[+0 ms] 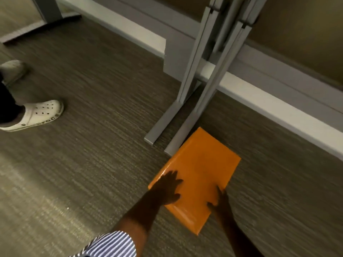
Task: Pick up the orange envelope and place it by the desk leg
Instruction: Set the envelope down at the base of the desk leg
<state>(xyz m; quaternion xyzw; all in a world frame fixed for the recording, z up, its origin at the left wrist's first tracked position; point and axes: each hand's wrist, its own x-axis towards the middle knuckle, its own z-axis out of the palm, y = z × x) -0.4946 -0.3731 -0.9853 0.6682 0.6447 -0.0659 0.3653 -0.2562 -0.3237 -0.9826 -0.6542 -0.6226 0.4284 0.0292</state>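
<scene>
Orange padded envelope [200, 175] flat on the carpet [92, 164], far left corner touching or just overlapping the near tip of the grey desk leg's foot [178, 140]; whether resting on it or merely against it, cannot tell. Left hand [169, 190] spread flat on top of the envelope's left edge, fingers open, pressing rather than gripping. Right hand [220, 202] at the near right edge, fingers curled over the rim, thumb on top; likely a light grasp, though too dark to be certain. Striped sleeve [113, 245] pushed up the left forearm.

Placement nearly done, judging by position. Risks from here:

- Glossy surface sliding on the carpet during release, dragged away from the desk leg by a trailing palm.
- If the corner does sit on the foot, rocking or tipping off once the pressure goes.
- Right fingers caught under the rim, lifting that edge on withdrawal and turning the envelope away from the leg.
- White clog [42, 115], well left of the desk leg, no threat where it stands; a step nearer could kick the envelope.
</scene>
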